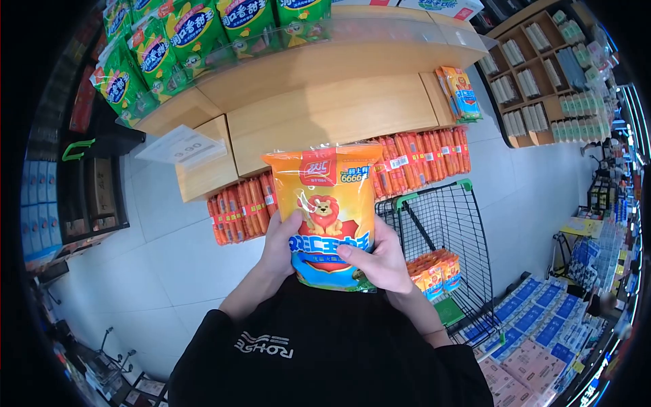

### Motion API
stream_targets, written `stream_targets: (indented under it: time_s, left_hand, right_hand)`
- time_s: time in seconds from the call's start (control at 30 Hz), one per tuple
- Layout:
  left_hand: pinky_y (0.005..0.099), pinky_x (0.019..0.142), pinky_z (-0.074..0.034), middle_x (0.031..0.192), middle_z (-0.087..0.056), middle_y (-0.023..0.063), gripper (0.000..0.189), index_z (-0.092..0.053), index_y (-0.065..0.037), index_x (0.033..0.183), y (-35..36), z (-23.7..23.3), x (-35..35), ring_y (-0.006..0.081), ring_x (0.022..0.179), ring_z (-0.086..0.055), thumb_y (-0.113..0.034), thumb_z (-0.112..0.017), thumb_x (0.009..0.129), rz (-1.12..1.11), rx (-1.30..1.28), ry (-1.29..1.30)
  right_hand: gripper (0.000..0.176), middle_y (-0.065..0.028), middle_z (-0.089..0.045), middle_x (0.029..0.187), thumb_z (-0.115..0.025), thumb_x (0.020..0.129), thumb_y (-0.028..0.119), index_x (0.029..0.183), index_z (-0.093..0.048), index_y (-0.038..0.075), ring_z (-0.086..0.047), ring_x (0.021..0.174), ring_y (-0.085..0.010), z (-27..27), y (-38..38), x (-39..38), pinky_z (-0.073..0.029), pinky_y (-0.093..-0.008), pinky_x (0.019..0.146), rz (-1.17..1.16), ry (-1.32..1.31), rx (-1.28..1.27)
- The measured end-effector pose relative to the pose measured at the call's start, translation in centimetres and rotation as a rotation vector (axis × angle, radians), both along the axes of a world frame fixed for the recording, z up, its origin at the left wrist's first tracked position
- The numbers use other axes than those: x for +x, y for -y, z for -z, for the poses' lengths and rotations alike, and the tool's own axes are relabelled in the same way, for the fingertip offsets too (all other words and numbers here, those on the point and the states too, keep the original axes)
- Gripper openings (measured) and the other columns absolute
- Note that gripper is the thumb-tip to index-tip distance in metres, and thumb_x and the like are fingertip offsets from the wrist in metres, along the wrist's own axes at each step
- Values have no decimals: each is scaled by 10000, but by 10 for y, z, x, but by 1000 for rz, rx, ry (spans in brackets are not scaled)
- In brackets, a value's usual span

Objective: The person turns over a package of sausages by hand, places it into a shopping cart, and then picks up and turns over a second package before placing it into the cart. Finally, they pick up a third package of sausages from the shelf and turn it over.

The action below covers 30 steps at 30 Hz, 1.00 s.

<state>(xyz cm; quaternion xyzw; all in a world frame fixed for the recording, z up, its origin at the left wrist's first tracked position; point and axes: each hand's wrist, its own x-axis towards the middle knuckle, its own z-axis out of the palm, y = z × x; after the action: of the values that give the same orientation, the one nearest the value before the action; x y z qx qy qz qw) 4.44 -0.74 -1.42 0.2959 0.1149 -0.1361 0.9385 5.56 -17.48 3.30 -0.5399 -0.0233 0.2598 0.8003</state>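
Note:
An orange, yellow and blue bag with a lion picture [322,183] is held upright in front of my chest. My left hand [279,241] grips its left side, with the thumb on the front. On the right side my right hand [383,256] grips it too, the thumb lying across the lower front. The fingers behind the bag are hidden. Beyond the bag, rows of orange sausage packs [422,159] line the wooden display [325,112]. Similar bags [434,271] lie in the shopping cart [447,220] to the right.
Green snack bags [193,37] stand on the upper shelf beside a price sign [184,146]. One more lion bag [459,93] hangs at the display's right end. Wooden compartment shelves [536,74] stand at the upper right, and stacked boxes [536,325] at the lower right.

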Motion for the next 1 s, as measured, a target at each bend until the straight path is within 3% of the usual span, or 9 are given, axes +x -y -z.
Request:
stream_targets:
  time_s: [0.6,0.77,1.0]
  left_hand:
    - [326,880,-436,1161,-507,109,412,-364,-20,1230,70,-13,4,184,1028,-530,-281,-424,917,-51,151,9]
    - [301,930,-381,1219,-460,112,480,-272,-4,1301,89,-31,16,161,1120,-451,-126,-485,889,-250,376,185]
    - [306,945,-364,1254,-418,137,606,-189,1,1343,97,-33,17,179,1148,-429,-20,-526,840,-215,549,217]
  right_hand:
    - [418,-98,-593,1019,-643,767,26,1139,-462,-34,-559,927,-120,-11,62,1,-459,-269,810,60,184,-147]
    - [416,-97,-595,1014,-638,764,15,1138,-464,-33,-563,920,-122,-10,72,9,-461,-263,809,84,190,-95]
    - [423,-104,-602,1014,-645,762,29,1139,-462,-34,-574,910,-121,-13,83,22,-468,-264,800,87,194,-129]
